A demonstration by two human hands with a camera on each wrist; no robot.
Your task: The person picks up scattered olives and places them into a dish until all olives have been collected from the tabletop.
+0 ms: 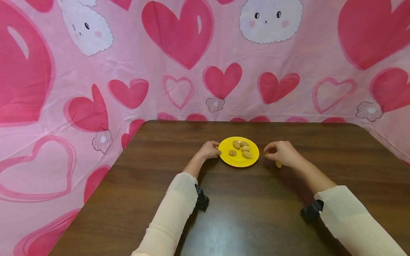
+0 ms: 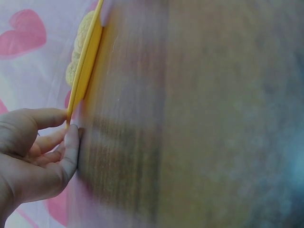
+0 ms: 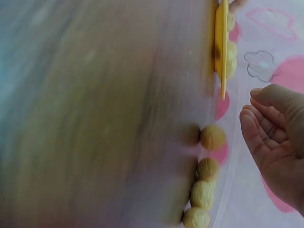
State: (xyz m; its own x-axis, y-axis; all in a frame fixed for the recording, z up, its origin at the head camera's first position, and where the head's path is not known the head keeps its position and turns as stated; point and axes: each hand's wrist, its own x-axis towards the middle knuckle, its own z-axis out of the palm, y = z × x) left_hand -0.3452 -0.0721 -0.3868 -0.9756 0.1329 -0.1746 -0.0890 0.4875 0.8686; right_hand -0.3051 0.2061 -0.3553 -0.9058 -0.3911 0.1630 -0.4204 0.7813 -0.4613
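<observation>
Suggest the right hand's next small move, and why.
I'd probably lower the right hand to pinch the loose tan piece nearest the yellow plate: that hand holds nothing, several such pieces lie on the table, similar ones sit on the plate, and the left hand grips its rim.

Yellow plate (image 1: 238, 163) at the left hand (image 1: 209, 150), tan pieces (image 1: 247, 155) on it, brown wood-grained surface (image 1: 250, 199), pink cloth (image 1: 128, 49) (red hearts (image 1: 177, 32)) beyond.
</observation>
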